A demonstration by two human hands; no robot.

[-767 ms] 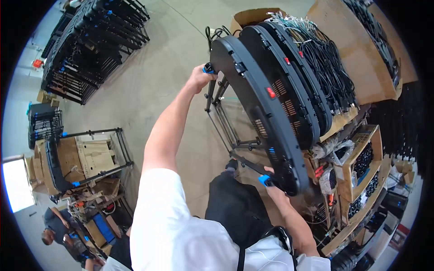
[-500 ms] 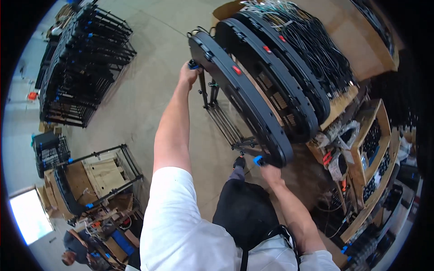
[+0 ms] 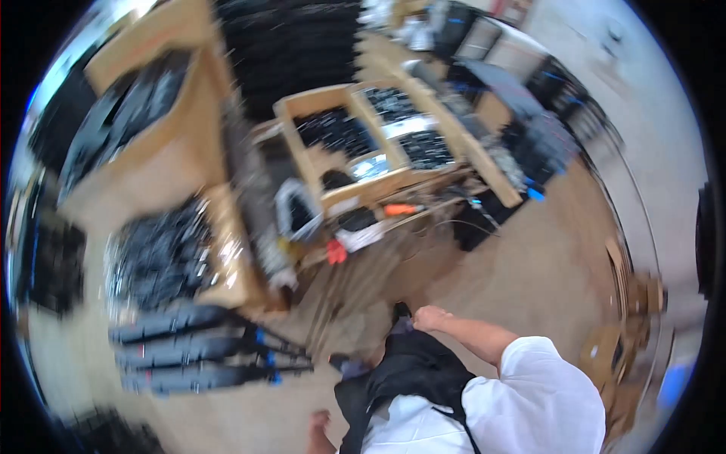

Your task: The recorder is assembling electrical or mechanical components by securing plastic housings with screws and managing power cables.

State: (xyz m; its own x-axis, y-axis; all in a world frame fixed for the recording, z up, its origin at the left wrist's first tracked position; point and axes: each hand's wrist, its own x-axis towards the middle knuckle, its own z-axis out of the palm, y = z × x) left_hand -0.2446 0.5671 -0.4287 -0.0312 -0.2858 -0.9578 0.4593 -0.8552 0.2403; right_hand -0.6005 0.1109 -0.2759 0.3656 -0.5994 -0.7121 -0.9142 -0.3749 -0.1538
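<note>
My right hand (image 3: 431, 318) hangs in front of my body with its fingers curled in and nothing visible in them. At the lower edge, my left hand (image 3: 321, 420) is at my left side, small and smeared, so its fingers cannot be made out. It is apart from everything else in view. Left of it stand several long dark grey curved panels (image 3: 181, 352) with black tube legs carrying blue parts. Neither hand touches them.
Behind the panels is a cardboard box (image 3: 238, 250) full of black cables (image 3: 162, 250). Ahead stands a wooden bin (image 3: 325, 98) of small black parts, with an orange-handled tool (image 3: 403, 209) by its near edge. Cardboard pieces (image 3: 605, 356) lie at the right.
Both hands have let go of the nearest dark grey panel unit, which now stands with the others. My view has swung right, toward the wooden bins, and my arms have dropped.
</note>
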